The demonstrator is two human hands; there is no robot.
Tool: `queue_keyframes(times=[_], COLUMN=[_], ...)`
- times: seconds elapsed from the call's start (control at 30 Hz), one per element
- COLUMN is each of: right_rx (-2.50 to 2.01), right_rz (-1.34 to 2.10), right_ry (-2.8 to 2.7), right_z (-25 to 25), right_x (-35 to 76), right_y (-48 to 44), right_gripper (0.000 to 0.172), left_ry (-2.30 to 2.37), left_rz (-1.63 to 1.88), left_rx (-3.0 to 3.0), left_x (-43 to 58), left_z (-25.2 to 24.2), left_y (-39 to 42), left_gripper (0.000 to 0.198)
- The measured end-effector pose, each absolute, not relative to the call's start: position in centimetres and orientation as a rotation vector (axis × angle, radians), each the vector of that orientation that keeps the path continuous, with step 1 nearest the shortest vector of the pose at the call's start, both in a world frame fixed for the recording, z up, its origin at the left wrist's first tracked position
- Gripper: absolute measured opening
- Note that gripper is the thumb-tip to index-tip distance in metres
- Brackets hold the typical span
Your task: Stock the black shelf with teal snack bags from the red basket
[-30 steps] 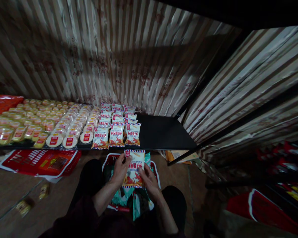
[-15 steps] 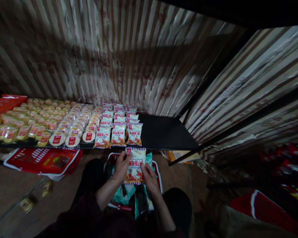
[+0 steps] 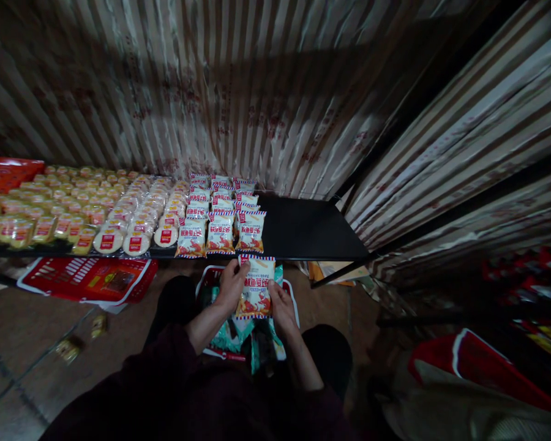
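A white snack bag point(image 3: 256, 286) with striped blue-and-red ends is held upright between my two hands, just in front of the shelf edge. My left hand point(image 3: 232, 283) grips its left side, thumb on the front. On the right side, my right hand point(image 3: 282, 306) pinches it the same way. Matching snack bags point(image 3: 221, 233) stand in three columns on the black shelf point(image 3: 310, 229). Below my hands a red and white basket point(image 3: 294, 306) sits between my knees, with green packets point(image 3: 232, 335) inside, partly hidden by my arms.
Round wrapped crackers point(image 3: 136, 242) and small yellow packets point(image 3: 82, 240) fill the shelf's left side, beside an orange package point(image 3: 11, 177). A red basket point(image 3: 89, 278) lies under the shelf. Two small packets point(image 3: 68, 350) lie on the floor. Striped curtains point(image 3: 257, 92) hang behind.
My view has tilted down slightly, so the shelf appears higher. Both hands still hold the snack bag, which has shifted slightly right in the picture.
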State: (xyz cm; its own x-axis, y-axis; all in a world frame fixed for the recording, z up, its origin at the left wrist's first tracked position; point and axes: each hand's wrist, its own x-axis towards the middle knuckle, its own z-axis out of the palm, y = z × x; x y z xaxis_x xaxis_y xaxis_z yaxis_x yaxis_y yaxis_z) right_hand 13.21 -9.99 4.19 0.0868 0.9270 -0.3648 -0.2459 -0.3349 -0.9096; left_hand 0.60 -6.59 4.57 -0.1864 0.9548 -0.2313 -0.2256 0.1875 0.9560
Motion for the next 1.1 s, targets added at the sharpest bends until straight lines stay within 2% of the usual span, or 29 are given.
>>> queue_keyframes(times=[0.2, 0.43, 0.67, 0.87, 1.1], right_rx=[-1.296, -1.263, -1.324, -1.319, -1.343], right_rz=[1.459, 1.386, 1.258, 1.173, 1.157], right_ry=[-0.839, -0.744, -0.580, -0.689, -0.669], right_z=[5.1, 2.7, 2.4, 2.2, 1.7], right_x=[13.2, 14.4, 15.9, 16.7, 17.3], right_y=[-10.4, -9.9, -8.9, -8.9, -8.9], right_gripper=[0.042, 0.041, 0.046, 0.046, 0.047], left_ry=[1.323, 1.288, 1.498, 1.424, 1.377], left_rz=[1.325, 1.272, 1.258, 1.269, 1.190], left_rx=[0.790, 0.766, 1.154, 1.652, 1.813], left_x=[0.8, 1.6, 2.7, 3.9, 4.8], left_z=[4.0, 5.1, 4.5, 5.5, 4.4], left_y=[-5.5, -5.3, -7.8, -9.7, -10.0], left_gripper=[0.028, 0.029, 0.033, 0.033, 0.038])
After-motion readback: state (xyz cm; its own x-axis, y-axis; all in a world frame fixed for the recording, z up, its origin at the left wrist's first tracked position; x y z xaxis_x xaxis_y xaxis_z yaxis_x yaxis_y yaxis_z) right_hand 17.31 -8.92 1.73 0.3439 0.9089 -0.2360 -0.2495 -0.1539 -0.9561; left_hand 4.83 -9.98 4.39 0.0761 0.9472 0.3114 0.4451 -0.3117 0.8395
